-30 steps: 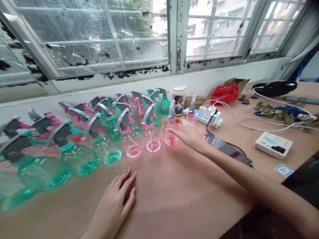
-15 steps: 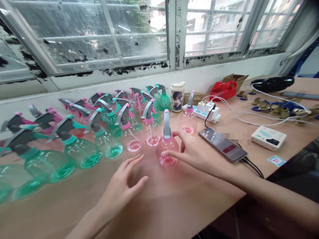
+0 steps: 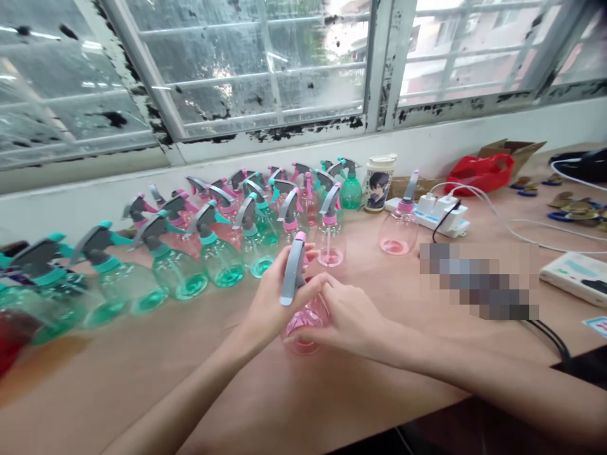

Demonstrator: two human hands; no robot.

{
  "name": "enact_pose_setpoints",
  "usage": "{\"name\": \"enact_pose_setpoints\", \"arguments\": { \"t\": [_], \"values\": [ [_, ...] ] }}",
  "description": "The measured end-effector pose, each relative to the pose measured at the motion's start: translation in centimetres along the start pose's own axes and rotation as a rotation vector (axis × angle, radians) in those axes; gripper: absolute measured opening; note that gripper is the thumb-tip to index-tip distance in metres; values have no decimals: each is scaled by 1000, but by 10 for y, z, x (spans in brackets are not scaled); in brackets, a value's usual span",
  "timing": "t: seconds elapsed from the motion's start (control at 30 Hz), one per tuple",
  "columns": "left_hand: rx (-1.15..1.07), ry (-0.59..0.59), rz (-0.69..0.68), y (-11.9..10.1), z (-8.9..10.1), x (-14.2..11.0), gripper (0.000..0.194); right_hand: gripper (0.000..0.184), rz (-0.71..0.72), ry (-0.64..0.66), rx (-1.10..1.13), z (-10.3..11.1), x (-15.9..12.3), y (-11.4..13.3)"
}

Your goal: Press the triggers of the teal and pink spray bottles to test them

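Left hand (image 3: 271,298) curled around the neck of a pink spray bottle (image 3: 310,317), right hand (image 3: 353,315) cupped half-open against its body, the bottle nearly upright over the desk (image 3: 246,395), nearer than the clustered bottles (image 3: 222,268)!

head cam | worn up above and behind the left hand (image 3: 266,296) and right hand (image 3: 355,315) | looks forward and kinda down, pretty close to both | takes in table (image 3: 279,404) around them, window (image 3: 213,63) beyond

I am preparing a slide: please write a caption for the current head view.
Two hands hold a pink trigger spray bottle beside green and pink spray bottles below a window.
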State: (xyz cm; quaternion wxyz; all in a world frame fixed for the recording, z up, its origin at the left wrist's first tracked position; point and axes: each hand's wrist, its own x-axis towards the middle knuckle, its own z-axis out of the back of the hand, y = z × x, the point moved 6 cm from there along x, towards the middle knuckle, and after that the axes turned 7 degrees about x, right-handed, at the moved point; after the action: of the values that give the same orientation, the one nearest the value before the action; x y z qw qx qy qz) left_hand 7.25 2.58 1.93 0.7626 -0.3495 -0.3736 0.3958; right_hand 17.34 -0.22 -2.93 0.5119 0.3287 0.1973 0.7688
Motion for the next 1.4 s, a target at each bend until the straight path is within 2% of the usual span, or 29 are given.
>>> {"name": "enact_pose_setpoints", "arguments": {
  "t": [0.1,0.2,0.27,0.4,0.53,0.63,0.77,0.87,1.03,1.3,1.4],
  "values": [
    [-26,-31,-3,8,6,-4,31,79,61,-8,18,-5,6,8],
    [-26,-50,9,14,14,-6,27,78,214,136,71,-6,12,4],
    [-21,-39,18,16,19,-8,24,78,273,236,109,-3,13,-12],
    [40,-41,-13,15,25,-10,16,68,182,233,19,4,13,-64],
    [52,-45,-89,15,24,-5,22,58,222,195,-59,-2,5,-87],
    [46,-34,-140,15,22,2,24,48,262,132,-59,-5,1,-90],
    [72,-23,-129,16,19,12,23,42,277,98,-57,-6,1,-89],
    [90,-5,-132,15,16,17,21,42,284,104,-67,-7,1,-88],
    [121,-20,-171,15,17,19,3,41,275,100,-52,-6,1,-89],
    [81,16,-178,16,16,17,8,41,228,110,-27,-6,1,-92],
    [61,-13,-153,18,18,15,8,42,199,110,-13,-7,0,-94]
  ]
}}
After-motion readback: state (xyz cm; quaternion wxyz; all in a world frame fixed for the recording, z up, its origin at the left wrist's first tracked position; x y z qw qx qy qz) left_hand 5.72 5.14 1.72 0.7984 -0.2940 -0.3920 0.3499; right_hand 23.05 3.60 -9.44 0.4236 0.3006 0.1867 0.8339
